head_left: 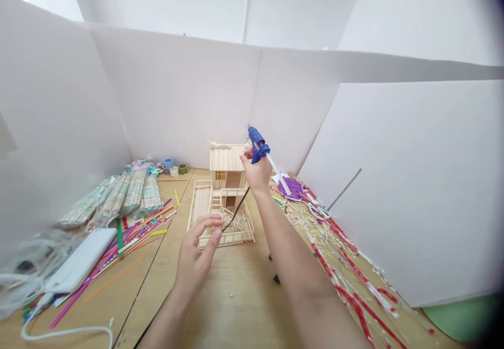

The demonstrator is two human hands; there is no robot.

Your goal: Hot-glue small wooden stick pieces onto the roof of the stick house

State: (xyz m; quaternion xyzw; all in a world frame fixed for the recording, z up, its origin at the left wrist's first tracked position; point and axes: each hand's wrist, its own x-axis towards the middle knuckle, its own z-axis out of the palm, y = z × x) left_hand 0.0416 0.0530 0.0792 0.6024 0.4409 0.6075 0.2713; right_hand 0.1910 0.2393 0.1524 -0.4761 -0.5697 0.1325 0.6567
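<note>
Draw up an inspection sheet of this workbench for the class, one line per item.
surface: wooden table
job's things: blue hot glue gun; popsicle-stick house model
clutter: bagged stick bundles; coloured straws; red-striped strips
grippers: right hand grips the glue gun, raised beside the model; left hand open, in front of the model
cables: black cord from the glue gun; white cable at lower left
surroundings: white boards around the table

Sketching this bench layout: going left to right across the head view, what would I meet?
Flat white case, bundled wooden sticks, popsicle-stick house model, blue hot glue gun, purple craft pieces, red strips
</note>
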